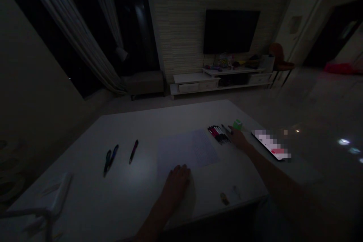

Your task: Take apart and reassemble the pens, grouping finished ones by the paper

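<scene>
Your white worktop (170,121) spreads across the lower frame in a dim room, carrying a sheet of paper (204,147), a phone (270,144) with a pixelated screen and a small green block (237,124). Your left hand (176,185) lies open, palm down, near the sheet, while your right hand (238,138) stretches out with its fingertips (230,131) at the end of a tight row of pens (219,134), though the dimness hides whether it grips one. Left of the sheet lie a close pair of pens (110,159) and a single pen (133,151).
</scene>
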Demonstrator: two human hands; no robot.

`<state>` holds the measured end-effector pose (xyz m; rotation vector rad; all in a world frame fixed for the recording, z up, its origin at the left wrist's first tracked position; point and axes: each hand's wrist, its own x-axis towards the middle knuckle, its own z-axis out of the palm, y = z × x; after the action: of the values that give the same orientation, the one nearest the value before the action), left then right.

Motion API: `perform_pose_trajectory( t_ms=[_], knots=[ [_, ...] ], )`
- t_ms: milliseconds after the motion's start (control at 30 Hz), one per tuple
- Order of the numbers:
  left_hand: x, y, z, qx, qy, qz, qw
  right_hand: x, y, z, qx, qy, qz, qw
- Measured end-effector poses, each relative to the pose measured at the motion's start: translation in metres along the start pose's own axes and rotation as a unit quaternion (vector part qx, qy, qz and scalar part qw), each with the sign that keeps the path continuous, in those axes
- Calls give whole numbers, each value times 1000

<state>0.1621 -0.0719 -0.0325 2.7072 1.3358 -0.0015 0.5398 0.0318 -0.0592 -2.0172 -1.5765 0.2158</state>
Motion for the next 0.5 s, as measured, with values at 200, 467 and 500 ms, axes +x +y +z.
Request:
perform_pose_trajectory(
  t_ms=[200,467,500],
  knots=[
    [-3,-23,-27,-23,78,-30,996,-2,0,-1,16,-18,-8,1000],
    [-52,-168,-100,-67,231,-413,878,2,36,12,49,-22,7,999],
    [-63,-183,-100,-59,237,-452,858,4,42,14,42,-25,2,999]
  ],
)
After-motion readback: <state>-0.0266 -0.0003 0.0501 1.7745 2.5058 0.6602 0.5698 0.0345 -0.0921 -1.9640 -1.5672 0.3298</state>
